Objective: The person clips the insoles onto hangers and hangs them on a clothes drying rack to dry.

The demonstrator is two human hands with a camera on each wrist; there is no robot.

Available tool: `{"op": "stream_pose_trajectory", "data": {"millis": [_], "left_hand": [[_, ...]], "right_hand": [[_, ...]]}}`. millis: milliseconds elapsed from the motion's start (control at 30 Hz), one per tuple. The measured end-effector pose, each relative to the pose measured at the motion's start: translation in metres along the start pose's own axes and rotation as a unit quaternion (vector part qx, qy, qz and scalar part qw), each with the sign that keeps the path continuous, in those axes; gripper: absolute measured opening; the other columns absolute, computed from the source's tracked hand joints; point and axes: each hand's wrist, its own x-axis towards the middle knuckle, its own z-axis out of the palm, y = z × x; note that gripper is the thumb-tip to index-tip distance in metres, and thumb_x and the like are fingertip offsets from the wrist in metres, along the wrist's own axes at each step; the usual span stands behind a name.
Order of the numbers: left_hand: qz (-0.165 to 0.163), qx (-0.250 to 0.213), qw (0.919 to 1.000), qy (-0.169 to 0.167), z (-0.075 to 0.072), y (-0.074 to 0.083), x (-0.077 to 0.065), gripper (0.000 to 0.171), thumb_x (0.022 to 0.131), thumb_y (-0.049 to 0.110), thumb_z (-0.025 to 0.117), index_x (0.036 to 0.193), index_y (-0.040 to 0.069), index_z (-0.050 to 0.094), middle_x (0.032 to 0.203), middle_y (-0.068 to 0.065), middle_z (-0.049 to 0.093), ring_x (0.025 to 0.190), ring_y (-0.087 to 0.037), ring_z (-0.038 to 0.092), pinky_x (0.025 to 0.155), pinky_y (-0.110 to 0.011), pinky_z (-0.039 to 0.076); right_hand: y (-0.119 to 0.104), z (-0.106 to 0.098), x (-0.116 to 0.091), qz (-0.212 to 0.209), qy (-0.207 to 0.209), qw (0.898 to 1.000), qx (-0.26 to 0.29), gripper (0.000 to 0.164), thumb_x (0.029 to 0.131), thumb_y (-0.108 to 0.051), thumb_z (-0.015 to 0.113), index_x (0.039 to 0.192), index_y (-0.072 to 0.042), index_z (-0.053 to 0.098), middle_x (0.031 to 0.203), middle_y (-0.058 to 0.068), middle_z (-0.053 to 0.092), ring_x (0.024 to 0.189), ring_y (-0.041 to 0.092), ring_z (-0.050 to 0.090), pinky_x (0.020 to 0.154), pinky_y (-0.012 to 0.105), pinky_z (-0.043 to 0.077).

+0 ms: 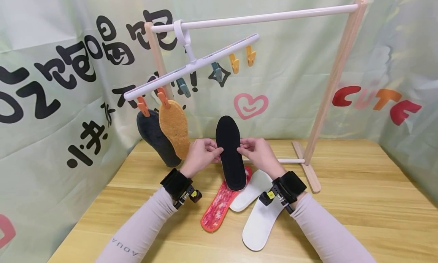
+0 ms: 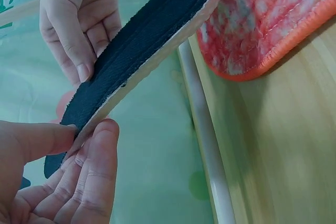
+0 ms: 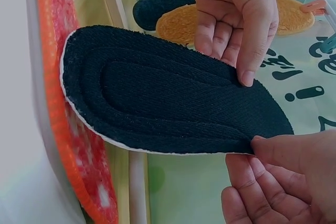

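A black insole (image 1: 231, 152) with a pale underside is held upright between both hands, over the loose insoles on the table. The left hand (image 1: 201, 155) pinches its left edge, thumb on the black face and fingers behind. At the opposite edge the right hand (image 1: 259, 153) pinches it the same way. The right wrist view shows the wide end of the black insole (image 3: 168, 93), with stitched oval ridges. Below lies a red patterned insole (image 1: 217, 213) with an orange rim, partly covered by the black one. Two white insoles (image 1: 260, 228) lie beside it.
A wooden rack with a white rod (image 1: 273, 16) stands behind the hands. From it hangs a tilted white hanger (image 1: 195, 65). Orange clips hold a dark insole (image 1: 154, 137) and a yellow insole (image 1: 173, 124). Blue and yellow clips (image 1: 234, 63) hang farther right. A printed curtain surrounds the table.
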Motion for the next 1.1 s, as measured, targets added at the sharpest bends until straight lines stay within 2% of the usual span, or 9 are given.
{"op": "stream_pose_trajectory", "data": {"millis": [200,333,567,700,800,967,1100], "left_hand": [[-0.004,-0.006,1.0000,-0.003,-0.003,-0.002,-0.002,0.014,0.096,0.012,0.080,0.089,0.002,0.072,0.077,-0.014,0.080,0.074,-0.035,0.081,0.061,-0.024,0.061],[-0.004,-0.017,0.9998,-0.004,-0.004,-0.004,-0.002,0.014,0.096,0.011,0.080,0.090,0.002,0.072,0.078,-0.015,0.080,0.076,-0.038,0.081,0.065,-0.030,0.064],[-0.005,-0.015,0.9999,-0.002,-0.006,-0.008,-0.004,0.010,0.096,0.010,0.080,0.096,0.001,0.075,0.080,-0.015,0.081,0.069,-0.024,0.080,0.068,-0.039,0.066],[-0.006,-0.023,0.9997,-0.002,-0.006,-0.010,-0.005,0.012,0.097,0.011,0.079,0.103,0.001,0.076,0.082,-0.015,0.081,0.067,-0.021,0.079,0.072,-0.046,0.067],[-0.005,-0.021,0.9998,0.000,-0.007,-0.012,-0.006,0.012,0.098,0.013,0.079,0.101,0.001,0.076,0.081,-0.014,0.081,0.067,-0.021,0.079,0.070,-0.043,0.067],[-0.009,-0.012,0.9999,0.006,-0.010,-0.013,-0.008,0.015,0.098,0.016,0.080,0.094,0.003,0.074,0.077,-0.012,0.080,0.066,-0.022,0.079,0.063,-0.029,0.063],[-0.015,-0.005,0.9998,0.009,-0.011,-0.014,-0.009,0.018,0.098,0.017,0.080,0.089,0.004,0.071,0.075,-0.010,0.080,0.069,-0.028,0.080,0.062,-0.026,0.061]], "right_hand": [[-0.001,0.003,0.000,-0.002,-0.002,1.000,0.002,0.037,0.101,-0.014,0.076,0.134,0.002,0.071,0.112,0.019,0.080,0.102,0.033,0.078,0.092,0.046,0.063],[-0.001,0.004,0.000,-0.005,-0.002,1.000,0.005,0.037,0.101,-0.014,0.076,0.133,0.002,0.072,0.111,0.018,0.080,0.102,0.033,0.078,0.092,0.047,0.063],[0.001,0.008,0.003,-0.014,-0.003,1.000,0.000,0.035,0.101,-0.015,0.076,0.131,0.002,0.073,0.107,0.017,0.081,0.099,0.030,0.079,0.092,0.045,0.062],[0.000,0.010,0.003,-0.011,-0.007,1.000,0.003,0.034,0.101,-0.015,0.077,0.130,0.001,0.074,0.105,0.015,0.080,0.099,0.030,0.079,0.090,0.043,0.062],[-0.001,0.011,0.004,-0.012,-0.006,1.000,0.003,0.034,0.100,-0.015,0.077,0.130,0.000,0.074,0.105,0.015,0.080,0.098,0.029,0.078,0.089,0.042,0.062],[-0.003,0.015,0.004,-0.017,-0.005,1.000,0.003,0.034,0.099,-0.015,0.079,0.129,0.000,0.075,0.104,0.015,0.081,0.096,0.029,0.078,0.091,0.044,0.064],[-0.004,0.017,0.005,-0.023,-0.006,1.000,0.002,0.033,0.099,-0.014,0.079,0.128,0.000,0.075,0.103,0.015,0.081,0.094,0.028,0.078,0.089,0.043,0.064]]}}
